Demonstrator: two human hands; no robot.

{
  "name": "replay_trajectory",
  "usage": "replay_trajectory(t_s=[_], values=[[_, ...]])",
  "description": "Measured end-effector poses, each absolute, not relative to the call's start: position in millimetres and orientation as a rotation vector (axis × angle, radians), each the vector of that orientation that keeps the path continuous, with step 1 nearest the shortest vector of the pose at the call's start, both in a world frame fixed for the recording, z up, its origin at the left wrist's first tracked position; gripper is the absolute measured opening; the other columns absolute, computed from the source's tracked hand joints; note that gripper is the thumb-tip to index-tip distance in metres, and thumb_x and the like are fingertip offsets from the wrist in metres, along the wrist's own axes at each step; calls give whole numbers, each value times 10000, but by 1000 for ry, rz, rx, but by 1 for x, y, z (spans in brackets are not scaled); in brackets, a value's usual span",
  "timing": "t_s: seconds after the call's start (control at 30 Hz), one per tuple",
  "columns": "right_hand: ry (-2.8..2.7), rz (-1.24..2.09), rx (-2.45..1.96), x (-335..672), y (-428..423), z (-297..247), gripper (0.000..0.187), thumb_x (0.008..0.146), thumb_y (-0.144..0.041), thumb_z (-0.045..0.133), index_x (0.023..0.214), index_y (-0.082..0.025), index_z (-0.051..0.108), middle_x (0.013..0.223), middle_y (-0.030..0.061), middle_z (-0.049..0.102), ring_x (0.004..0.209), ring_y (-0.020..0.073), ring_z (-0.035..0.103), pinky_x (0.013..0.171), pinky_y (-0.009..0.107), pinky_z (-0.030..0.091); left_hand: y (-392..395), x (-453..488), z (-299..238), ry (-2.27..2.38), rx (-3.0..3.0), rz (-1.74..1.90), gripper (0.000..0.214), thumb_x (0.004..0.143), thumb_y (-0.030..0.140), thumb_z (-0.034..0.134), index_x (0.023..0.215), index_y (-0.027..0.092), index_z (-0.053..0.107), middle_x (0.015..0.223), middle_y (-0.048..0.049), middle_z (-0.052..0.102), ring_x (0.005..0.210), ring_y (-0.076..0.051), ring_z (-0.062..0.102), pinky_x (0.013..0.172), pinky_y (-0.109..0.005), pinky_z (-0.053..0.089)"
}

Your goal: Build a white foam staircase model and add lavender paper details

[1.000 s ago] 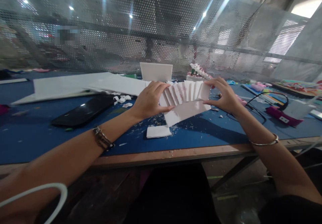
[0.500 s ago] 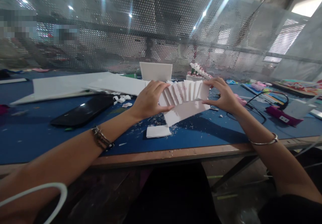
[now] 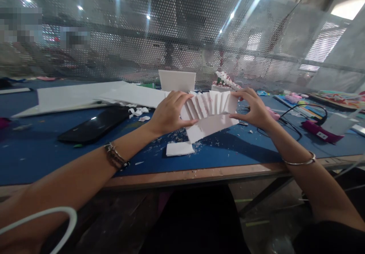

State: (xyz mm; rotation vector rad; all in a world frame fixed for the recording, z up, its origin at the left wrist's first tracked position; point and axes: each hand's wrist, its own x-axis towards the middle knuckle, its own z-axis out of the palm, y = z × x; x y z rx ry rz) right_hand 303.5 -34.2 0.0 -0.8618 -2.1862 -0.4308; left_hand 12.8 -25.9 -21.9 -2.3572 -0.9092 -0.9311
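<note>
Blue mat [image 3: 42,151] holds phone [image 3: 95,124], scrap [image 3: 179,148]; left hand [image 3: 168,113], right hand [image 3: 253,107] pinch pleated paper [image 3: 212,111].

Both arms stretched forward, forearms converging. Left hand [image 3: 168,114] and right hand [image 3: 252,107] raised level, facing each other, each pinched: thumb under, fingers over. Right pinch looks lighter, though the angle's poor.
</note>
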Motion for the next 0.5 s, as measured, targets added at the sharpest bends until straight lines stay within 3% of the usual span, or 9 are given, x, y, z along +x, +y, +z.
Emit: replay_trajectory(t_s=[0.5], values=[[-2190, -486, -864, 302, -30, -4, 614, 670, -613, 614, 1122, -208, 523, 1024, 110, 570, 983, 270, 528, 878, 458, 443, -23, 12, -23, -939, -2383, -930, 661, 735, 562, 562, 1230, 144, 432, 1152, -146, 536, 1064, -297, 487, 883, -408, 419]])
